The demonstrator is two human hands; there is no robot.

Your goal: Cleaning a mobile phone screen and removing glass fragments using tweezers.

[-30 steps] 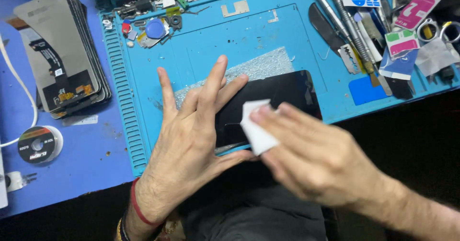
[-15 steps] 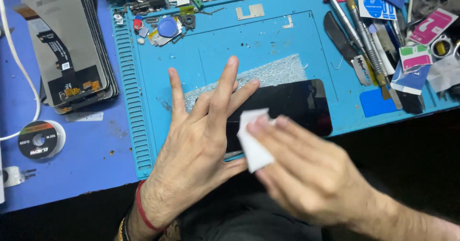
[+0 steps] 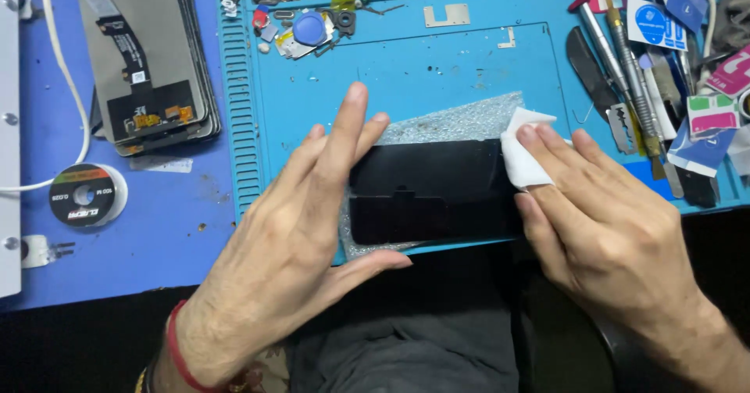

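Observation:
A black phone screen (image 3: 433, 190) lies flat on a textured clear sheet (image 3: 469, 118) on the blue work mat (image 3: 437, 65). My left hand (image 3: 297, 237) presses flat on the screen's left end, fingers spread, thumb along its near edge. My right hand (image 3: 601, 221) holds a folded white wipe (image 3: 522, 149) under its fingertips against the screen's right end.
A stack of phone display panels (image 3: 148, 73) sits at the upper left on the blue table. A spool of wire (image 3: 82, 195) lies left. Tweezers, blades and stickers (image 3: 648, 73) crowd the mat's right side. Small parts (image 3: 308, 27) cluster at the mat's top.
My right hand has slid the white wipe from the middle of the screen to its right end. My left hand has stayed pressed on the left end.

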